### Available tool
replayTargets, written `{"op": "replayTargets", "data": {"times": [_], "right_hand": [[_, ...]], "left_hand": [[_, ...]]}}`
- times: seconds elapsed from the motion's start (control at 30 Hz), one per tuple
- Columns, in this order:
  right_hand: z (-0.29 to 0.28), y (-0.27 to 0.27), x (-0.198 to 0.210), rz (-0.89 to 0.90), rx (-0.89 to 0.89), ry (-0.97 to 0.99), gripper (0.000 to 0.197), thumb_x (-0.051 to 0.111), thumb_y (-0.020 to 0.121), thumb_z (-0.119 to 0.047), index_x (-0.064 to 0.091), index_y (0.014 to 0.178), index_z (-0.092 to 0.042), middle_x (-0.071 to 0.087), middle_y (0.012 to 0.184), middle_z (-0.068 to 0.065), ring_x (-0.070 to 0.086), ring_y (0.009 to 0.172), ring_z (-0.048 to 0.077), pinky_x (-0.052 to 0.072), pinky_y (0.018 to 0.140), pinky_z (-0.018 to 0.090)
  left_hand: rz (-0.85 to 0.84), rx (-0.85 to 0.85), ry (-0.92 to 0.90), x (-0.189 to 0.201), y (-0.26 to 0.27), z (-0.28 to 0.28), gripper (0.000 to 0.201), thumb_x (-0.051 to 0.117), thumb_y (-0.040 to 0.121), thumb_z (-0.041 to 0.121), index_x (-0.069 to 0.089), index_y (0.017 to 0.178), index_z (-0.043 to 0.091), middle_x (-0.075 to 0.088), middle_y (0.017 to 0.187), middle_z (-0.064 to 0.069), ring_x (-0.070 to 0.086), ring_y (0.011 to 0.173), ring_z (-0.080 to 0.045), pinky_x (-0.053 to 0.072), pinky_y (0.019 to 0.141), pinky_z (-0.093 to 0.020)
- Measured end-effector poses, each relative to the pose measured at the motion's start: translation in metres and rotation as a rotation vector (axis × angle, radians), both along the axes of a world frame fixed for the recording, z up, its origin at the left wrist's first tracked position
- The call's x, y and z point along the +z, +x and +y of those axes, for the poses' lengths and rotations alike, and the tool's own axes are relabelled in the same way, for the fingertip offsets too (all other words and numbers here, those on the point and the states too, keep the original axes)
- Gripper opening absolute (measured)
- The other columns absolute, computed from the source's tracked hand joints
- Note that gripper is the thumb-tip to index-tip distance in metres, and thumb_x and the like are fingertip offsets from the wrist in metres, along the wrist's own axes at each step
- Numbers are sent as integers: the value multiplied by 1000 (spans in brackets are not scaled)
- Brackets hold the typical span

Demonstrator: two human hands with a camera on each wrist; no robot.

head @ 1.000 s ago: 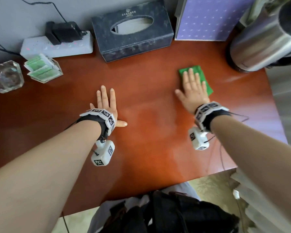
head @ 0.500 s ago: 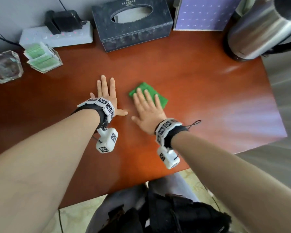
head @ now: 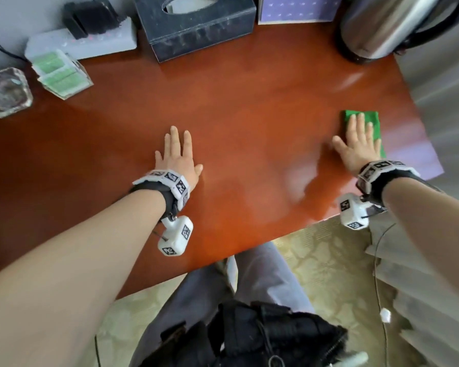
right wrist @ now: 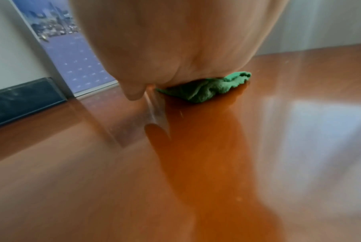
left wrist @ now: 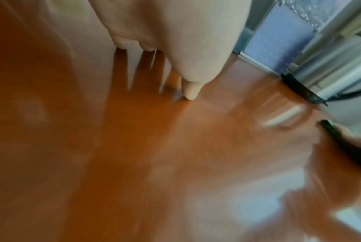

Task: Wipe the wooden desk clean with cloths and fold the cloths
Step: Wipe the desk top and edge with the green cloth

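A small folded green cloth (head: pixel 372 120) lies on the glossy reddish wooden desk (head: pixel 249 107) near its right edge. My right hand (head: pixel 357 144) lies flat on the cloth with straight fingers, pressing it down; the right wrist view shows the palm over the bunched green cloth (right wrist: pixel 208 89). My left hand (head: pixel 176 154) rests flat and spread on the bare desk, left of centre, holding nothing. In the left wrist view its fingertips (left wrist: pixel 190 95) touch the wood, and the cloth (left wrist: pixel 330 129) shows blurred at the far right.
Along the back stand a dark tissue box (head: pixel 196 25), a white power strip (head: pixel 82 45) with a black plug, a purple box (head: pixel 297 9) and a steel kettle (head: pixel 387 25). A glass ashtray (head: pixel 7 92) and a holder of green packets (head: pixel 60 74) sit at the left.
My right hand has slid the green cloth from beside my left hand out to the desk's right edge, after first sweeping leftward. The left hand stayed in place.
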State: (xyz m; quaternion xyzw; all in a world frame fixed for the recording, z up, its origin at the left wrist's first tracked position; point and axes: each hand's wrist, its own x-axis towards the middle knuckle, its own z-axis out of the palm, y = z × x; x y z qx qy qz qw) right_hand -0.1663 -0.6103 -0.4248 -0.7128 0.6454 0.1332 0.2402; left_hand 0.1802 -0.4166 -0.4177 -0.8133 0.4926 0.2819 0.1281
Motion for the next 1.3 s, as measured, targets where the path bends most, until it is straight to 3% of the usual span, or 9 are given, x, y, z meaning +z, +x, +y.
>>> {"op": "replayTargets", "data": {"times": [0.1, 0.17, 0.37, 0.53, 0.6, 0.83, 1.0, 1.2, 1.3], "right_hand": [[16, 9, -1, 0, -79, -8, 82, 30, 96, -62, -7, 156, -19, -15, 162, -1, -11, 150, 23, -2, 119, 55], [39, 38, -2, 17, -19, -18, 89, 29, 93, -67, -10, 155, -17, -18, 162, 1, -13, 149, 24, -4, 118, 56], [145, 137, -3, -38, 578, 24, 91, 21, 91, -71, -13, 154, -16, -22, 161, 0, -18, 148, 24, -8, 118, 56], [139, 109, -5, -48, 818, 7, 77, 25, 97, -60, -10, 155, -24, -16, 162, -8, -12, 150, 18, 2, 119, 53], [111, 72, -9, -37, 722, -17, 76, 30, 97, -57, -10, 155, -26, -15, 162, -8, -10, 150, 18, 3, 119, 52], [19, -69, -4, 3, 69, -49, 73, 32, 99, -52, -7, 155, -25, -14, 162, -6, -9, 150, 21, -2, 120, 53], [30, -45, -5, -20, -124, -78, 83, 30, 96, -61, -5, 156, -16, -13, 163, 1, -10, 150, 25, -2, 117, 58], [137, 56, -13, -44, 452, -68, 92, 23, 90, -71, -11, 154, -16, -18, 162, 1, -14, 149, 25, -10, 116, 56], [177, 64, -14, -36, 727, -87, 90, 24, 90, -71, -7, 156, -17, -14, 163, 0, -11, 150, 24, -3, 117, 57]], "left_hand": [[-13, -61, 24, -2, -9, 21, 83, 35, 102, 47, -20, 154, 15, -33, 158, -11, -19, 150, -27, 5, 122, -50], [-13, -65, 43, -1, -11, 26, 83, 34, 101, 50, -21, 154, 15, -33, 157, -11, -20, 149, -27, 4, 122, -50], [-1, -19, 94, 4, -18, 18, 89, 41, 100, 49, -19, 154, 12, -33, 157, -12, -19, 150, -28, 7, 123, -48], [14, 38, 94, 9, -37, 22, 89, 44, 100, 48, -14, 155, 9, -29, 159, -14, -17, 150, -28, 10, 123, -46], [16, 48, 104, 10, -44, 26, 88, 43, 100, 47, -14, 155, 8, -30, 159, -14, -17, 150, -28, 9, 123, -46], [17, 42, 107, 9, -62, 44, 88, 43, 100, 45, -16, 154, 8, -31, 158, -13, -16, 150, -27, 8, 123, -45], [6, 38, 139, 10, -69, 51, 88, 41, 101, 46, -18, 153, 7, -32, 158, -13, -18, 150, -27, 7, 123, -44], [10, 100, 163, 15, -82, 49, 88, 47, 100, 32, -17, 154, 6, -33, 157, -12, -19, 150, -26, 6, 123, -44], [0, 123, 192, 21, -91, 48, 88, 48, 99, 28, -18, 154, 7, -34, 157, -10, -19, 150, -25, 8, 123, -44]]}}
